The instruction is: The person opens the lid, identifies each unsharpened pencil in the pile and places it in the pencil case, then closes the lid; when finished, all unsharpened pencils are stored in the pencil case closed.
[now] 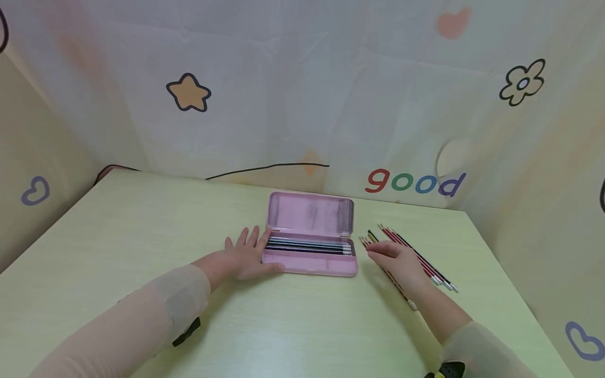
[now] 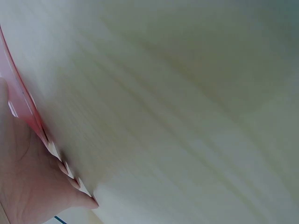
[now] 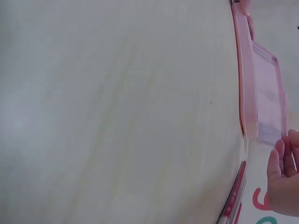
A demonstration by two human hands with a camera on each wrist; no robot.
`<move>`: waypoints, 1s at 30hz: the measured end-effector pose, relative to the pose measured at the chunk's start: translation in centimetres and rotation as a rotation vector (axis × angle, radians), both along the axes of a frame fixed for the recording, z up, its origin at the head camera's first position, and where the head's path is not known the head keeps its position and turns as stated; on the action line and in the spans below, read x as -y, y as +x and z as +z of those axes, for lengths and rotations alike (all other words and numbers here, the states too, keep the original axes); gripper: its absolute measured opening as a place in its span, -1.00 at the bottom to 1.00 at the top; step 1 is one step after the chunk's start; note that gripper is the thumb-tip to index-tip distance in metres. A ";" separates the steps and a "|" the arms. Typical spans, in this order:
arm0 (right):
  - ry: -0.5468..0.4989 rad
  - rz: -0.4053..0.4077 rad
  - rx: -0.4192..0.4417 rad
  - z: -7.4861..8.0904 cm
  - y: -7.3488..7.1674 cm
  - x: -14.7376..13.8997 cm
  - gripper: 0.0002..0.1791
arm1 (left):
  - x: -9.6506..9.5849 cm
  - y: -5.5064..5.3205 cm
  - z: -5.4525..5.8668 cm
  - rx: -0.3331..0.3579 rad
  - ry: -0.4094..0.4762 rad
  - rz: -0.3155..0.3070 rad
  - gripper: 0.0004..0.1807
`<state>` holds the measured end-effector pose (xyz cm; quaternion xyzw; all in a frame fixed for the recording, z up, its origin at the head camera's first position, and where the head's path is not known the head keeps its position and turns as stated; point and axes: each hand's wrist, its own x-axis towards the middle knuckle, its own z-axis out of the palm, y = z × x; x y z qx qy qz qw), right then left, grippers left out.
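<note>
A pink pencil case [image 1: 309,266] lies with its lid [image 1: 309,212] raised at the back. Several dark pencils [image 1: 307,245] lie side by side in its rear part. My left hand [image 1: 246,260] rests at the case's left end, fingers spread and the thumb at its front edge. Right of the case, my right hand [image 1: 399,265] hovers over a few loose pencils [image 1: 399,291], its fingers slightly bent. In the right wrist view no pencil shows between the fingers of my right hand [image 3: 285,177]. Beyond it lie more red and black pencils [image 1: 432,270].
A light wood-grain table [image 1: 142,226] carries everything. A patterned cloth [image 1: 283,94] hangs behind the table and at both sides, with a star, a flower and the word "good" on it.
</note>
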<state>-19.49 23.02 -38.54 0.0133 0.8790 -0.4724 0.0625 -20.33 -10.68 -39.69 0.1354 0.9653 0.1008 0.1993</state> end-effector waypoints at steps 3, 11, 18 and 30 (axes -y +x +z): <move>-0.010 -0.009 0.028 0.3 0.7 -1.4 -0.53 | -0.1 0.0 0.1 0.002 0.002 -0.001 0.11; -0.104 -0.023 0.022 0.7 2.7 -4.7 -0.45 | -0.1 0.0 -0.2 0.030 -0.012 0.007 0.13; -0.106 -0.044 0.002 0.1 4.3 -7.1 -0.46 | 0.0 -0.3 -0.5 0.017 -0.010 0.007 0.14; -0.154 -0.113 0.030 -1.2 6.1 -9.7 -0.50 | 0.0 -0.4 -0.7 0.013 0.010 0.003 0.16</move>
